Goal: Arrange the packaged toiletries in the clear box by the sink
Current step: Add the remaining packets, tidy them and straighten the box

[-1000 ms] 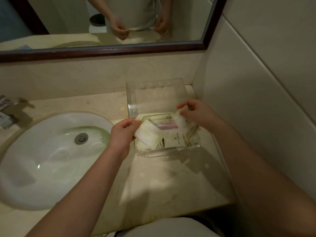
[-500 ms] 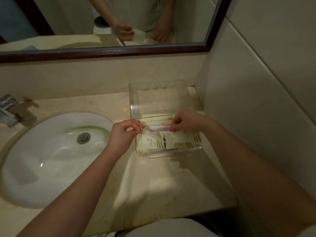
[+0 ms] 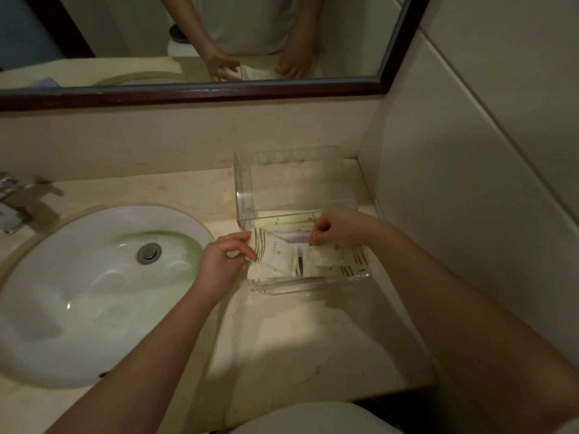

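Observation:
A clear acrylic box [image 3: 242, 189] stands on the beige counter to the right of the sink, against the corner wall. Inside lie several flat cream toiletry packets with gold stripes. My left hand [image 3: 224, 261] pinches the left packet [image 3: 275, 252] at the box's left side. My right hand [image 3: 340, 227] pinches the right packet [image 3: 336, 256] over the box's middle. A pinkish packet [image 3: 296, 237] lies between the two hands, and another cream packet [image 3: 282, 218] lies behind it.
The white oval sink [image 3: 94, 292] with its metal drain [image 3: 149, 253] fills the left. A chrome tap [image 3: 12, 202] sits at the far left edge. A dark-framed mirror [image 3: 219, 92] hangs above, and a tiled wall [image 3: 470, 151] closes the right side.
Both hands lowered the packets from above the box down into it. They now hold the packets flat at the box's front half.

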`<state>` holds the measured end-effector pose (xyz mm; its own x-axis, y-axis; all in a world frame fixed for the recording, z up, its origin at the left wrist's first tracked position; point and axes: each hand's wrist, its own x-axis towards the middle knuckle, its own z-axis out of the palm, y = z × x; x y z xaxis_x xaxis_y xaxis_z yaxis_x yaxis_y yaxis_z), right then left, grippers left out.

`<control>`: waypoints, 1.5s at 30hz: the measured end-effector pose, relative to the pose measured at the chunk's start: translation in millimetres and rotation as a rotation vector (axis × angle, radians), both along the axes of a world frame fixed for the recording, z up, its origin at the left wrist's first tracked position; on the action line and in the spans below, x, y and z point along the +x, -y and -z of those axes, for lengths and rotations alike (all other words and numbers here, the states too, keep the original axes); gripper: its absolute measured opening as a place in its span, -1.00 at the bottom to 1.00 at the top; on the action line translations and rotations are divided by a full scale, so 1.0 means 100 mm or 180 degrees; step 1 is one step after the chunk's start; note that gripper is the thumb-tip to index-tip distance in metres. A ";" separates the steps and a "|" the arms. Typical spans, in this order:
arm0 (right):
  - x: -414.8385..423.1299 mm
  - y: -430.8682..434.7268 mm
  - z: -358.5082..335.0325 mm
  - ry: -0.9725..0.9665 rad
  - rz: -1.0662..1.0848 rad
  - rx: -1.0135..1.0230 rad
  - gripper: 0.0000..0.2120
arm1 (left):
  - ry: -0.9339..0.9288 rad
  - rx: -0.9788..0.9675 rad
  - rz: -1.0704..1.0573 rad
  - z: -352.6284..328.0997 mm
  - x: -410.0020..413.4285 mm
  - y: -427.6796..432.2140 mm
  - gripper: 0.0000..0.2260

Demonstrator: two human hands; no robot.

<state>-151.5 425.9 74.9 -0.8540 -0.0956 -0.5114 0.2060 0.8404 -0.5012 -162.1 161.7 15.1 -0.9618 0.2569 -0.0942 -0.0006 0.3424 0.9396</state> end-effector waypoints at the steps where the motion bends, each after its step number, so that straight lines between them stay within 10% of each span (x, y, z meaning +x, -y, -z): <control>1: -0.01 -0.01 0.00 0.0000 0.0001 0.0002 -0.90 | 0.0076 0.0090 -0.0024 -0.05 -0.01 0.00 -0.45; 13: 0.03 0.16 0.18 -0.0163 -0.0037 -0.0247 -0.97 | 0.0630 0.0488 -0.0522 -0.40 0.03 0.01 -0.96; 20: 0.06 0.15 0.19 -0.0240 -0.0040 -0.0266 -0.98 | 0.1346 0.0792 -0.0561 -0.44 0.04 0.02 -0.33; 28: 0.04 0.16 0.15 -0.0166 -0.0222 -0.0211 -0.90 | 0.1666 0.0726 -0.0444 -0.52 0.05 0.04 -0.63; 45: 0.13 0.21 0.14 -0.0329 0.1012 -0.1261 -0.73 | 0.2013 0.1453 -0.0556 -0.49 0.14 -0.13 -0.63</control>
<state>-138.4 405.0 60.5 -0.9166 0.0076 -0.3998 0.3528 0.4861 -0.7995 -147.9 174.5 64.5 -0.7912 0.2522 -0.5571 -0.5983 -0.1302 0.7907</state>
